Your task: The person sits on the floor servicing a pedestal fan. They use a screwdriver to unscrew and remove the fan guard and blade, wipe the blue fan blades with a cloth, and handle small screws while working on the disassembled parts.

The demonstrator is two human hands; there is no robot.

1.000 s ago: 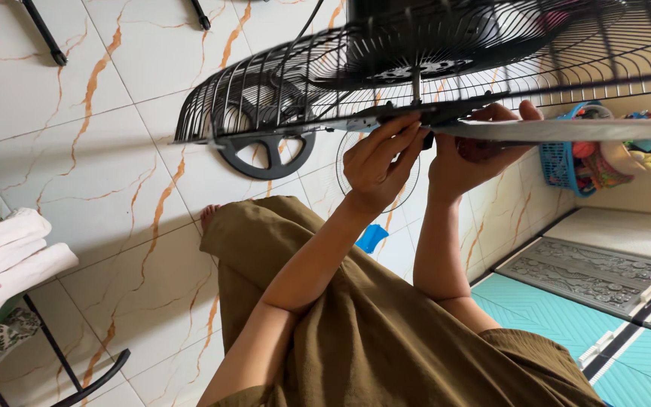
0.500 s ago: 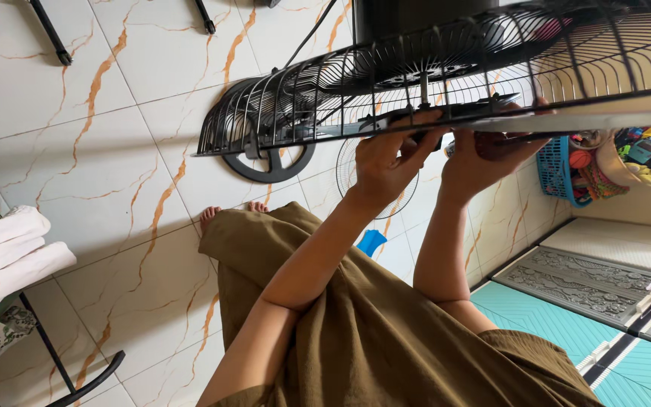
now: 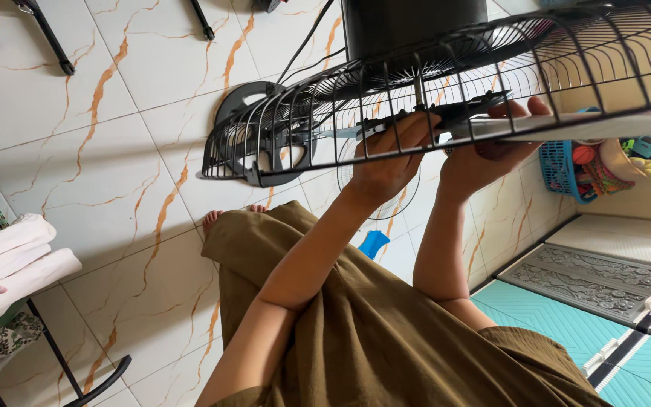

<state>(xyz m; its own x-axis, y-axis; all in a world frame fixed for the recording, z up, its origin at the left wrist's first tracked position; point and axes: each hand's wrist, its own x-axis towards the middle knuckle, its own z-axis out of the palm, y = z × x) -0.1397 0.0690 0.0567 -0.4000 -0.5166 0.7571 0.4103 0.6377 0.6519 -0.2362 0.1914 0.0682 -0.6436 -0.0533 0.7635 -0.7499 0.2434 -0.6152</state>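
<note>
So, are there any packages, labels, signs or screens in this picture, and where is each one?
No packages, labels, signs or screens can be seen.
Nearest kind of thing: a blue plastic basket full of mixed coloured items, at the right edge by the wall.
Both hands hold the black wire fan guard.

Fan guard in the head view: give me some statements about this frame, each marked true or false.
1. Both hands reach up to the black wire fan guard. True.
2. The left hand hangs at the person's side. False: its fingers touch the guard's lower edge.
3. The floor is pale tile with orange veins. True.
4. The blue basket stands empty. False: it holds colourful items.
5. The right hand holds a screwdriver. False: no tool is visible in it.
</note>
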